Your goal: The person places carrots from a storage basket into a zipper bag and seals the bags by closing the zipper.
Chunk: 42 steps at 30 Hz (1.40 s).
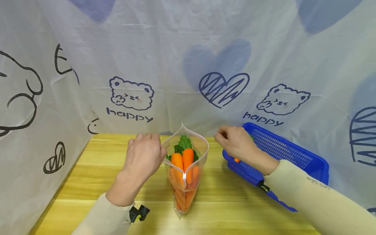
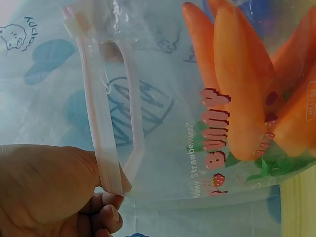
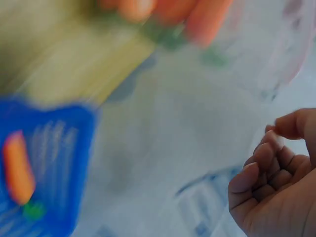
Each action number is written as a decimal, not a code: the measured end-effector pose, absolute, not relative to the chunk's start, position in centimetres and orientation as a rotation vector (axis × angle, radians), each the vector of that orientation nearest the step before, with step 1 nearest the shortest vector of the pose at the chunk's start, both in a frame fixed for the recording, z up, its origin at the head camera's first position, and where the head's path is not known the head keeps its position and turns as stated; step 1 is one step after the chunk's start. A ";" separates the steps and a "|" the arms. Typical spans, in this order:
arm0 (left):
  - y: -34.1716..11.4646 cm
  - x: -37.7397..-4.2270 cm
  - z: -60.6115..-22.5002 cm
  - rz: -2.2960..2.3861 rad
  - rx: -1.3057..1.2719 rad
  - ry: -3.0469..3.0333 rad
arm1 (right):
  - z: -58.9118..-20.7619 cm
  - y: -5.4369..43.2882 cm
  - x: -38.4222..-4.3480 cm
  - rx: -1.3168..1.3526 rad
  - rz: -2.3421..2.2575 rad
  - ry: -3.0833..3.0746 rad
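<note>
My left hand (image 1: 144, 153) pinches the left edge of a clear zip bag (image 1: 207, 148) between thumb and fingers; the left wrist view shows the thumb on the white zip strip (image 2: 101, 133). The bag's mouth gapes wide, with a white slider (image 1: 184, 176) at its near end. Several orange carrots (image 1: 188, 158) with green leafy tops stand inside, and pink lettering marks the bag's side. My right hand (image 1: 238, 143) holds nothing, its fingers loosely curled, between the bag and a blue basket (image 1: 293, 147). One carrot (image 3: 19, 168) lies in the basket.
The basket stands on the right of the wood-grain table (image 1: 102, 163), partly hidden behind my right forearm. A white cloth (image 1: 170, 65) printed with hearts and bears hangs along the back and left.
</note>
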<state>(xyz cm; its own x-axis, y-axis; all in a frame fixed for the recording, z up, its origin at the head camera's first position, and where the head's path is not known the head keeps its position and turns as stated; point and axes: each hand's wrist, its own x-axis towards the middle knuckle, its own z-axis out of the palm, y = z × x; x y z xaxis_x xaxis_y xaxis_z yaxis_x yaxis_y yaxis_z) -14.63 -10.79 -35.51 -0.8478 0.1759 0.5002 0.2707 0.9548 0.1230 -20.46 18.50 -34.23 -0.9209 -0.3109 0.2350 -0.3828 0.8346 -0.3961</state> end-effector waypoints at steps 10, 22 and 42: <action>-11.6 -14.1 -35.6 -0.396 -0.270 -2.629 | -38.8 26.9 -27.8 0.250 0.254 -3.225; -11.0 -14.0 -35.7 -0.438 -0.268 -2.661 | -45.4 30.1 -28.7 0.018 0.185 -3.587; -11.0 -14.3 -35.8 -0.439 -0.256 -2.679 | -46.9 33.5 -27.6 -0.203 0.702 -3.651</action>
<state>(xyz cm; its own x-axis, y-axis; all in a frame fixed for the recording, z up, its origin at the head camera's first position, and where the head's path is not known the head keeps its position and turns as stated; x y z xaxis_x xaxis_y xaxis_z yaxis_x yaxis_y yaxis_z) -14.32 -11.01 -35.84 -0.8984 0.1116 0.4248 0.2412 0.9336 0.2649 -27.63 33.49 -46.92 -0.8303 -0.0056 -0.5573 0.2015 0.9293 -0.3096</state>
